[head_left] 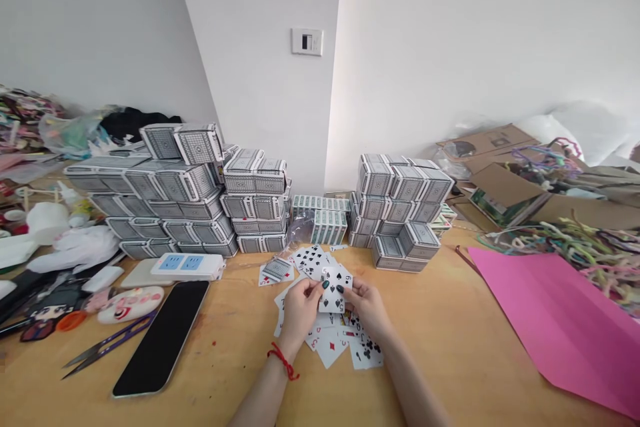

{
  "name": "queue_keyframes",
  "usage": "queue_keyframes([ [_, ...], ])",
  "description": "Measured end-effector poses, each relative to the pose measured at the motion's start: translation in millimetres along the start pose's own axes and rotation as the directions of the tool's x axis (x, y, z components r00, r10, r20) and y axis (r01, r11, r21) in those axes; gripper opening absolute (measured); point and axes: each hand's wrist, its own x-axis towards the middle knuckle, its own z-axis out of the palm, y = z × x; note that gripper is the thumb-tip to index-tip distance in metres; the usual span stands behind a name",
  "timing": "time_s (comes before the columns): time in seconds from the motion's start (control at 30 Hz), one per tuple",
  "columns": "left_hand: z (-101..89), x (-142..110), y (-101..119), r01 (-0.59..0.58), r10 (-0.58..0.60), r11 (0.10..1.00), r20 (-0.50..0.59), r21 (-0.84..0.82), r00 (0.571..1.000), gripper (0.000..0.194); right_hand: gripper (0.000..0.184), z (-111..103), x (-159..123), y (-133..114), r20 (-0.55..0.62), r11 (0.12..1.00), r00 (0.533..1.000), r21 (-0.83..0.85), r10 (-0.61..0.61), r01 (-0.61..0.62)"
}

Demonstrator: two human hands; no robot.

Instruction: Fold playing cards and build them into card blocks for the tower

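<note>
Between both hands, over the table's middle, I hold a few playing cards face up. A five of spades is on top, and the corner of a six shows at its right edge. On the cards' left side my left hand is closed, thumb on the front. My right hand pinches the right side the same way, its fingers partly hidden. Underneath and around lie loose cards, mostly face up and overlapping. One patterned card back rests on a diamond card at the pile's left.
Stacked blocks of grey-backed cards stand at the left, with more blocks at the right. Green-edged packs sit between. Nearer left are a power strip, a phone and scissors. Pink paper lies right.
</note>
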Motion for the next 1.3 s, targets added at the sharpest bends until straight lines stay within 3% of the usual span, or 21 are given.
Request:
queue_keyframes([
  [0.43, 2.1, -8.1, 3.0, -0.110, 0.128, 0.984, -0.131, 0.141, 0.983, 0.027, 0.038, 8.5, -1.8, 4.3, -0.002, 0.967, 1.000, -0.255, -0.014, 0.013],
  [0.67, 2.9, -5.8, 4.0, -0.128, 0.126, 0.991, -0.041, -0.035, 0.991, 0.030, 0.038, 10.0, -2.7, 0.1, -0.027, 0.971, 0.999, -0.238, -0.033, 0.026],
  [0.83, 2.6, -6.0, 6.2, -0.005, 0.018, 0.981, 0.063, -0.193, 0.998, 0.033, 0.038, 9.1, -4.4, -1.7, 0.020, 0.983, 0.999, -0.180, -0.041, 0.044],
  [1.3, -6.5, -3.4, 0.8, -0.113, 0.118, 0.993, 0.178, -0.039, 0.977, 0.030, 0.040, 3.2, -4.8, -1.1, 0.070, 0.974, 0.998, -0.226, -0.006, 0.022],
])
